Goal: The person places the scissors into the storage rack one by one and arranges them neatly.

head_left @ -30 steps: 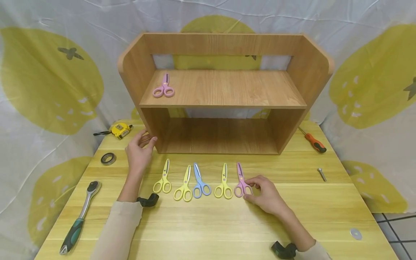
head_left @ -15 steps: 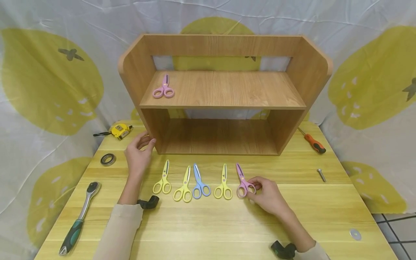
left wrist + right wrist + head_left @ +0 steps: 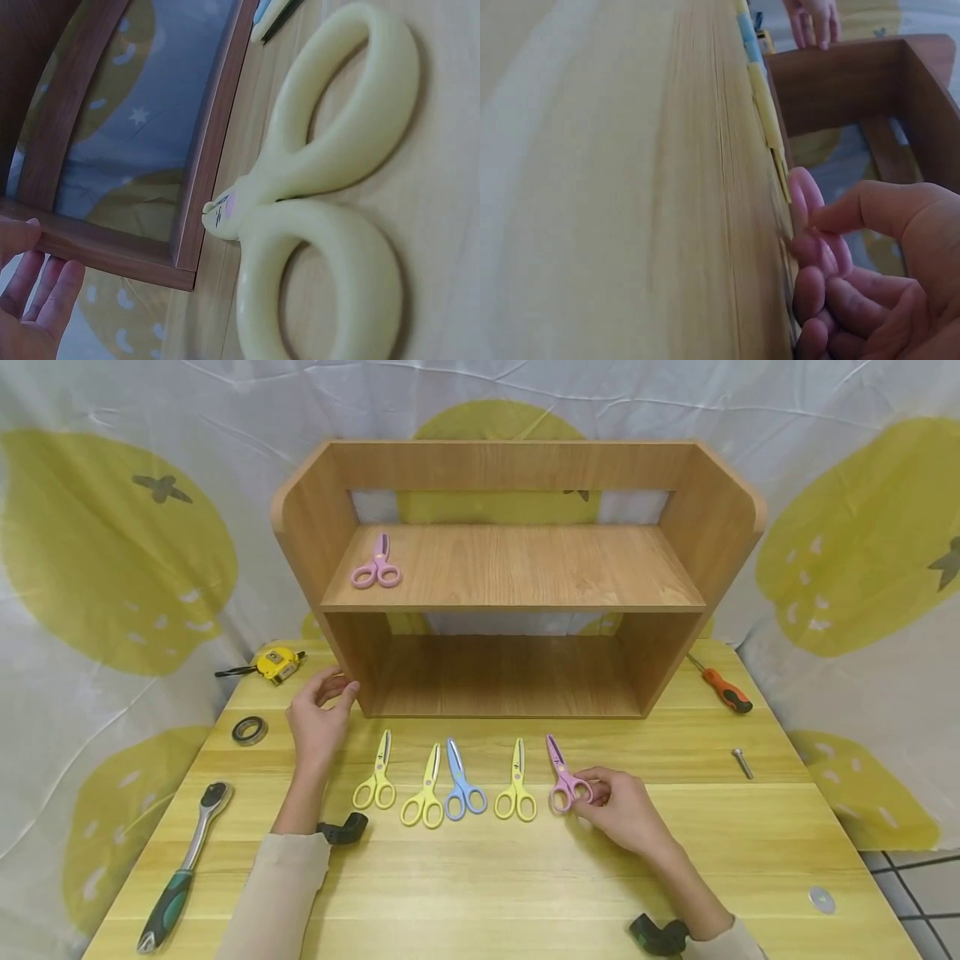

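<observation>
My right hand (image 3: pixel 624 810) pinches one handle loop of the pink scissors (image 3: pixel 563 772) at the right end of a row on the table. In the right wrist view, thumb and fingers close on the pink scissors' handle (image 3: pixel 800 187). My left hand (image 3: pixel 318 720) holds the front edge of the left side panel of the wooden shelf (image 3: pixel 517 608), thumb on one face and fingers on the other. Three yellow scissors (image 3: pixel 517 774) and one blue pair of scissors (image 3: pixel 459 774) lie in front of the shelf, blades pointing to it. Another pink pair of scissors (image 3: pixel 380 558) lies on the upper board's left end.
On the left are a tape measure (image 3: pixel 277 665), a ring bearing (image 3: pixel 237 730) and a ratchet wrench (image 3: pixel 182 881). A screwdriver (image 3: pixel 726 689), a bolt (image 3: pixel 742 763) and a flat washer (image 3: pixel 822 900) lie on the right. A lemon-print curtain (image 3: pixel 112 552) hangs behind.
The pink scissors in my right hand have shifted slightly right and turned, handles swinging to the right. My left hand stays on the shelf's side panel.
</observation>
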`<state>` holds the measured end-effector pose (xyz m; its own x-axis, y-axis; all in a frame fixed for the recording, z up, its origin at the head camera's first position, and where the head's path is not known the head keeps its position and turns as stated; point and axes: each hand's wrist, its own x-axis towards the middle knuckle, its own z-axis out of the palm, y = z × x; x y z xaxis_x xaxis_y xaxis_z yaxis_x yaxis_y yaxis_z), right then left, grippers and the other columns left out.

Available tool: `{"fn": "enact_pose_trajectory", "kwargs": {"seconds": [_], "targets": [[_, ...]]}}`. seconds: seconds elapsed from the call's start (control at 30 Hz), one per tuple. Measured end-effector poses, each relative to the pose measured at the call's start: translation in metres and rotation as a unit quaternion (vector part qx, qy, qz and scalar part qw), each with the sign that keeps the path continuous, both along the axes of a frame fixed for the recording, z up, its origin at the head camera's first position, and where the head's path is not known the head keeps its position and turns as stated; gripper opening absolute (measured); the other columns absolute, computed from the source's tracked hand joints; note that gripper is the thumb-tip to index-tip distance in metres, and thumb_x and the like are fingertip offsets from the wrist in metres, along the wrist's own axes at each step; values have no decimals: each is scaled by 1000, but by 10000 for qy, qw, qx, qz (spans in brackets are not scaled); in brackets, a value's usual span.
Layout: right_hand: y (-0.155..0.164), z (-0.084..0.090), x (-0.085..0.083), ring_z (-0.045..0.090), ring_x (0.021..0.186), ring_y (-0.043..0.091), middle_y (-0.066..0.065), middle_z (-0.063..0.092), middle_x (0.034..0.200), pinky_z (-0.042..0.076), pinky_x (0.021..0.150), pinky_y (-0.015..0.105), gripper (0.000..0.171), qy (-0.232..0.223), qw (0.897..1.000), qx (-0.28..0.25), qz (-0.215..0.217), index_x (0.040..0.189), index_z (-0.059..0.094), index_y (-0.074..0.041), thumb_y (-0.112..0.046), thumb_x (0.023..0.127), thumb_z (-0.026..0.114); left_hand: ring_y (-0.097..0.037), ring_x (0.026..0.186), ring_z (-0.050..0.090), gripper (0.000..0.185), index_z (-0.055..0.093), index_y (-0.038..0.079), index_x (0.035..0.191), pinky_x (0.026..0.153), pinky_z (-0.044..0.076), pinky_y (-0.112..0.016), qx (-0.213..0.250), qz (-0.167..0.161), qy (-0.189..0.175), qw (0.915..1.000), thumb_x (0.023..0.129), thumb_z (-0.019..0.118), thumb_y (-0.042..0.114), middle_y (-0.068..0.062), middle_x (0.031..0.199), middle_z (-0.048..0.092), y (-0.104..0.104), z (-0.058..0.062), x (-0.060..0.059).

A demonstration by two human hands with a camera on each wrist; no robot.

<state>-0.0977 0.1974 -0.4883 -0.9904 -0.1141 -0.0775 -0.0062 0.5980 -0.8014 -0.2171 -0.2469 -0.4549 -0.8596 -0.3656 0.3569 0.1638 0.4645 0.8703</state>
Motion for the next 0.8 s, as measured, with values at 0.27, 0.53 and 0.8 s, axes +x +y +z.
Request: {"fn": "enact_pose_trajectory", "kwargs": {"seconds": [0.27, 0.53, 0.8], "targets": [[0, 11, 3, 63, 67, 12, 0, 71, 76, 51, 56, 23, 38, -178, 9984, -519, -100, 119, 72, -6, -7, 82, 80, 7, 88, 68, 32, 73, 13, 124, 68, 53, -8, -5, 12, 25, 10000, 93, 79, 19, -12, 109, 77, 1, -1, 0], [-2, 50, 0, 62, 71, 13, 1, 72, 77, 54, 63, 24, 33, 528, 9939, -956, 167, 119, 72, -10, -4, 86, 77, 7, 89, 67, 28, 73, 13, 120, 69, 53, -7, -5, 104, 53, 9999, 93, 78, 20, -9, 109, 77, 0, -1, 1], [-12, 113, -6, 62, 74, 11, 5, 74, 83, 55, 68, 22, 37, 1443, 9712, -1807, 575, 121, 70, -5, 0, 86, 80, 5, 87, 68, 26, 73, 10, 116, 68, 54, -8, 76, 83, 212, 9997, 92, 79, 18, -12, 107, 77, 2, -2, 1]]}}
